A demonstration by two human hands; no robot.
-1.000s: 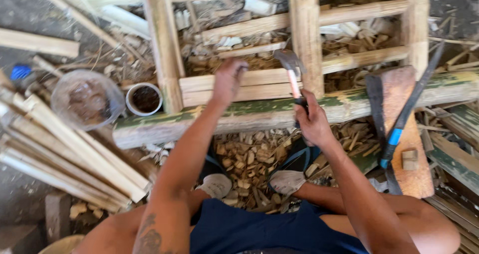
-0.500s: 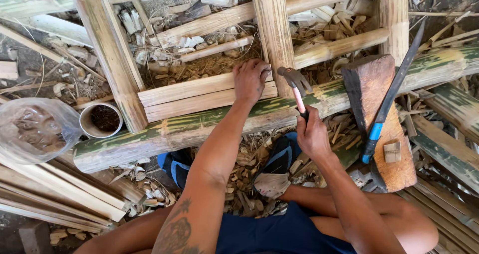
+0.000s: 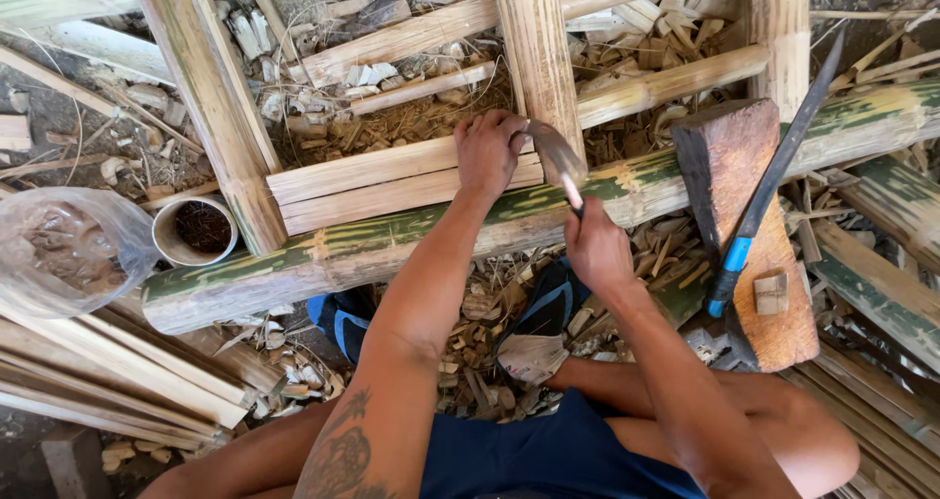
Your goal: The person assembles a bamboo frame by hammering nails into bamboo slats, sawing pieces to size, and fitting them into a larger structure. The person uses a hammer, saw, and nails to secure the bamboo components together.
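Down low, near the middle: right hand (image 3: 595, 249) clenched around the thin handle of a hammer (image 3: 558, 161), metal head up and tipped to the far side, close beside the left hand (image 3: 488, 154). Left hand pressed flat-ish on the pale bamboo slats (image 3: 372, 181), fingers curled at the foot of the upright bamboo post (image 3: 539, 53) — cannot tell if something small is pinched there.

Just near the slats, a long green bamboo pole (image 3: 323, 259) lying across from left to right, a little slanted, touching the frame. Hammer head right above that pole, beside the post.

To the right, a thick wooden block (image 3: 759, 225) leaning over the green pole, with a long dark blade (image 3: 783, 156) lying along it — blue tape (image 3: 736, 254) wrapped on its handle. Small wooden cube (image 3: 771, 293) sitting on the block too.

To the left, a short round bamboo cup (image 3: 194, 231) with dark stuff inside, standing beside the frame's slanted left rail (image 3: 211, 107). Further left, a clear plastic bag (image 3: 69, 249) holding brownish bits. Near left corner: a stack of pale split bamboo strips (image 3: 108, 372).

Under the arms, wood chips (image 3: 480, 362) all over the ground, and blue sandals (image 3: 539, 313) on the feet among them.
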